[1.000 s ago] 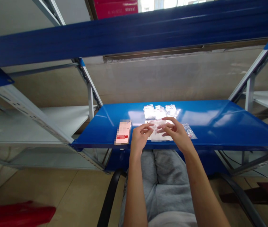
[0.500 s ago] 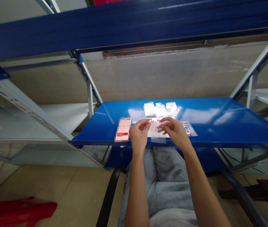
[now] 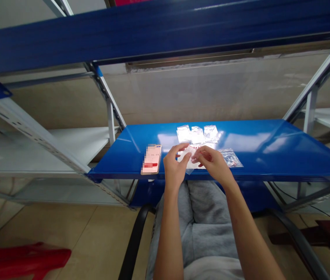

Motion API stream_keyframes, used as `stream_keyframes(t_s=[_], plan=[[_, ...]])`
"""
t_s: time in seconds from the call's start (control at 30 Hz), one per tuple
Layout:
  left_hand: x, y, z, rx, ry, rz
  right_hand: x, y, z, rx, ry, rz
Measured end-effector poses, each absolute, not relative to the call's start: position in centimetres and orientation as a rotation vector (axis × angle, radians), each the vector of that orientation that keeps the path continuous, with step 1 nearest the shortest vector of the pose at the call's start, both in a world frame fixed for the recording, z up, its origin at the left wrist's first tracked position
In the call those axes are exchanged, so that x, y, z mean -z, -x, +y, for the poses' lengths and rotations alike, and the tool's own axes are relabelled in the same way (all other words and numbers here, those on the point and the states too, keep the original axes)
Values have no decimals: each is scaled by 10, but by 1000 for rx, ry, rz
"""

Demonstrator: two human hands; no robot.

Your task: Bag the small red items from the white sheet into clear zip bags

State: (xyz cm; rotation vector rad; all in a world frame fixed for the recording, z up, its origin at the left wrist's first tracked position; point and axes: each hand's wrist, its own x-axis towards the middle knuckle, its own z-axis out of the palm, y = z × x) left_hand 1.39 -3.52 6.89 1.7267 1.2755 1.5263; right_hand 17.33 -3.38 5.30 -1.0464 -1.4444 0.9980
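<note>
A small clear zip bag with a red line along its mouth is held tilted between my hands, over the front of the blue shelf. My left hand has its thumb and forefinger curved about the bag's left side. At the right side of the mouth, the bent fingers of my right hand pinch the bag. Beneath the hands lies a white sheet, mostly covered by them. Small red pieces show near the fingertips, too small to name. To the right is a larger clear bag with small reddish things inside.
Three small clear bags lie in a row farther back. Left of my hands is a phone with a timer on its screen. The blue shelf runs beneath a blue beam. A chair armrest is beside my left arm.
The zip bag has turned and now tilts between my hands. My right hand has moved left, closer to the left one. The left thumb and forefinger have spread farther apart.
</note>
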Motion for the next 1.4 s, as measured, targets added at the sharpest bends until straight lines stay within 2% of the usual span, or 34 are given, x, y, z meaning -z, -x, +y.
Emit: stream_keyframes(t_s=[0.27,0.73,1.4], plan=[[-65,-19,-36,-1428,-2092,1145,-56,-172,-33,-1182,999,-1269],[-67,-29,-36,-1397,-2101,1373,-59,-172,-35,-1198,1013,-1296],[-68,-31,-31,-1307,-2128,1426,-64,-179,-36,-1182,1034,-1338]])
